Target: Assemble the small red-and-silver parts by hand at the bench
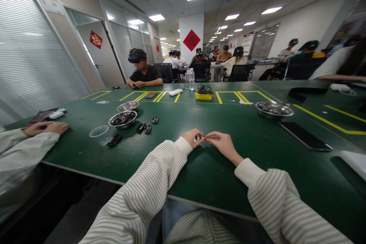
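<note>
Both my hands rest on the green table (217,175), wrists in striped sleeves. My left hand (192,137) and my right hand (220,142) meet fingertip to fingertip and pinch a tiny orange and white part (202,137) between them. The fingers of both hands are closed on it. To my left, two metal bowls (122,119) hold small black parts, and a few loose black parts (144,127) lie beside them on the table.
A third metal bowl (273,109) and a black phone (304,136) lie to my right. A clear lid (98,131) sits left. A neighbour's hands (45,127) rest at far left. A yellow tray (204,95) and water bottle (191,79) stand beyond. People sit opposite.
</note>
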The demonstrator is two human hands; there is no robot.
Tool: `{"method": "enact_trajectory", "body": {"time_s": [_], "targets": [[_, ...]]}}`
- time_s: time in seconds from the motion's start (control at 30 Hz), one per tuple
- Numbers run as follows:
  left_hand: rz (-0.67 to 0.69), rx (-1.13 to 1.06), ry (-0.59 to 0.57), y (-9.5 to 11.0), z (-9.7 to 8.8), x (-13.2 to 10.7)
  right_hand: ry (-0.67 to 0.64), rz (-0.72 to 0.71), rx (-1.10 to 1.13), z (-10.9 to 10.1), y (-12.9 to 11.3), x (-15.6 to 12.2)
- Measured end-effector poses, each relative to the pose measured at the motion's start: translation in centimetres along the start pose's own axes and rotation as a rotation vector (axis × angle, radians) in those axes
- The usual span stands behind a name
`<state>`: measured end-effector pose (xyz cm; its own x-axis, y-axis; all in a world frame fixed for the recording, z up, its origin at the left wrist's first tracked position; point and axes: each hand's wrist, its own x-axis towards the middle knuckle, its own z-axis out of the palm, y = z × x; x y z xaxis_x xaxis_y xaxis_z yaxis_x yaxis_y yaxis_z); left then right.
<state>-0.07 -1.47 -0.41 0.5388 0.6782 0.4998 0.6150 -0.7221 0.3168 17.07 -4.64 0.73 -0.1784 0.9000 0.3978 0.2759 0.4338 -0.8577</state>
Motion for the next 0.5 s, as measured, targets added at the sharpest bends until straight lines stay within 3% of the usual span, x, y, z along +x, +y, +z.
{"method": "enact_trajectory", "body": {"time_s": [0.23,0.5], "targets": [[0.036,-0.057,0.079,0.22,-0.07,0.08,0.046,-0.034,-0.087,-0.27,-0.4,0.13],[0.048,-0.129,0.154,0.24,-0.06,0.0,0.027,0.161,0.143,0.06,-0.24,0.27]]}}
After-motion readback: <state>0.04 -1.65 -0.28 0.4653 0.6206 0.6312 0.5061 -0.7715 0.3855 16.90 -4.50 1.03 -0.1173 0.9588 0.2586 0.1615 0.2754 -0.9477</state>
